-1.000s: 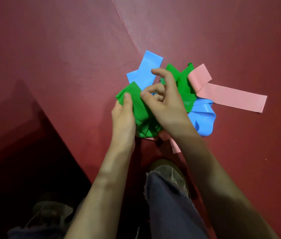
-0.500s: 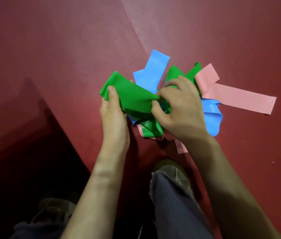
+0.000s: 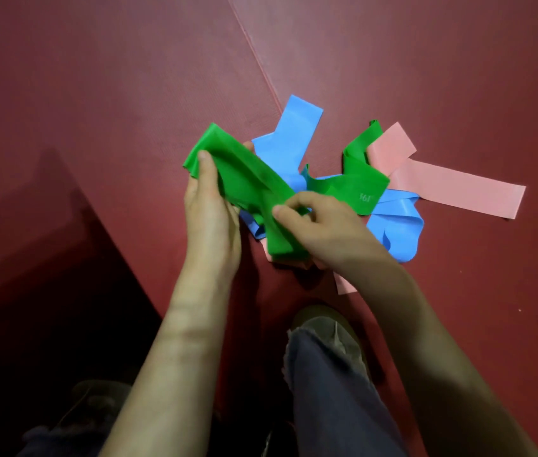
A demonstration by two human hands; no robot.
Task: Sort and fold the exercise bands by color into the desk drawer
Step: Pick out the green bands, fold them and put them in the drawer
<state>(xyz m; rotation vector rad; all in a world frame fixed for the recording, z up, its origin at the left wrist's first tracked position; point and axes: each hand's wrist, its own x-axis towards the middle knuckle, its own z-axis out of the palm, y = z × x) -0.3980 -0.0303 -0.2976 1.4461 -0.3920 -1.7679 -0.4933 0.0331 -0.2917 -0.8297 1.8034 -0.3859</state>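
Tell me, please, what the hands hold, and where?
The green exercise band: the left hand grips its upper-left end under the thumb; the right hand pinches it near the middle.

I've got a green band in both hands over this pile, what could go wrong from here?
1. The green band, gripped by your left hand and pinched by your right hand, crosses the blue band; lifting may drag blue along.
2. Another green piece lies against the pink band; whether it's joined is unclear, so it might snag or get missed.
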